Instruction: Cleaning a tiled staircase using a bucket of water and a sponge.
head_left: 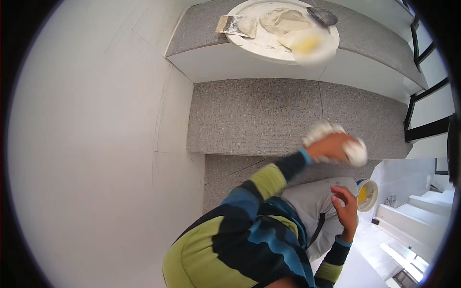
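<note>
My left hand point(331, 146) reaches across in front of me above the edge of a grey speckled stair tread point(249, 115). Its fingers are closed around a crumpled white cloth point(356, 152), blurred by motion and bulging out on both sides. Beside my grey-trousered knee, my right hand point(346, 211) is raised and holds nothing, its fingers loosely bent and thumb apart. Close to the right hand stands a small white bucket point(369, 201) with something yellow inside.
On the upper step lies a round white tray point(266, 54) with pale putty point(284, 21), a flat scraper point(242, 26) and a dark-ended tool point(324, 17). A blurred pale-yellow patch covers its right edge. A white wall point(110, 144) stands left; black railing point(430, 129) runs right.
</note>
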`<state>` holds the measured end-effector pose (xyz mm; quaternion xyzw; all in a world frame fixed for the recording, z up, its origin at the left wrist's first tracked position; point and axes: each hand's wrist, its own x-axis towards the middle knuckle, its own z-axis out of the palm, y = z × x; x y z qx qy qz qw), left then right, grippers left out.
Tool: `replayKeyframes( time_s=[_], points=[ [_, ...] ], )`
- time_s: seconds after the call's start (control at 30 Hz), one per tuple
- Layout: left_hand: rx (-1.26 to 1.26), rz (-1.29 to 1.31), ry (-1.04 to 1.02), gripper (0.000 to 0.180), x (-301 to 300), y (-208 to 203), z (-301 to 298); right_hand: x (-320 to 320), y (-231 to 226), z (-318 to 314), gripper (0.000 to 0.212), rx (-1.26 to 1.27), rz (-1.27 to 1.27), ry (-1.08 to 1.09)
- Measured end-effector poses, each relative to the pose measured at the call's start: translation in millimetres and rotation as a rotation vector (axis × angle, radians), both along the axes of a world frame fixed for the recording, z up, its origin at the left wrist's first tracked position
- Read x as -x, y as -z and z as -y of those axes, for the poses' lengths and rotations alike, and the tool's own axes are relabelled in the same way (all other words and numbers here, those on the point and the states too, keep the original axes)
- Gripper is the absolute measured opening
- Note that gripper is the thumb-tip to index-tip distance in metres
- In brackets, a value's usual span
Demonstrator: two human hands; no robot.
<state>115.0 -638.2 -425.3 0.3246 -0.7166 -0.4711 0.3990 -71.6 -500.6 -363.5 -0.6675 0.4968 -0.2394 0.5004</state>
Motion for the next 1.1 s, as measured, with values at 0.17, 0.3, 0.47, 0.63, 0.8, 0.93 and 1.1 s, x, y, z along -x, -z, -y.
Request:
replayKeyframes(
  time_s=[0.17,0.3,0.47,0.63,0.8,0.93,1.1],
  points=[
    [0.284,0.216,-0.156,0.066,7.5,-87.1,-44.7,68.7,3.4,-30.1,0.024,-0.073,0.000,0.272],
    [0.241,0.402,-0.477,0.066,-110.3,-85.5,-69.8,107.2,24.6,-72.0,0.022,-0.138,-0.053,0.521],
    [0.147,0.910,-1.218,0.069,-297.5,-7.7,-94.4,92.1,32.7,-65.8,0.020,-0.211,0.036,0.487],
    [0.088,0.618,-1.063,0.065,-168.5,35.1,-53.8,55.5,30.1,-35.4,0.019,-0.108,-0.037,0.414],
    [0.191,0.194,-0.055,0.064,53.1,-31.3,-36.1,54.1,42.0,0.9,0.016,0.180,0.167,0.606],
    [0.269,0.136,-0.152,0.069,29.0,-98.7,-67.4,86.8,59.0,-12.9,0.014,0.212,0.170,0.725],
    [0.073,0.516,-0.652,0.070,-144.3,-76.4,-90.0,117.0,92.3,-53.7,0.014,0.080,0.107,0.811]
  ],
)
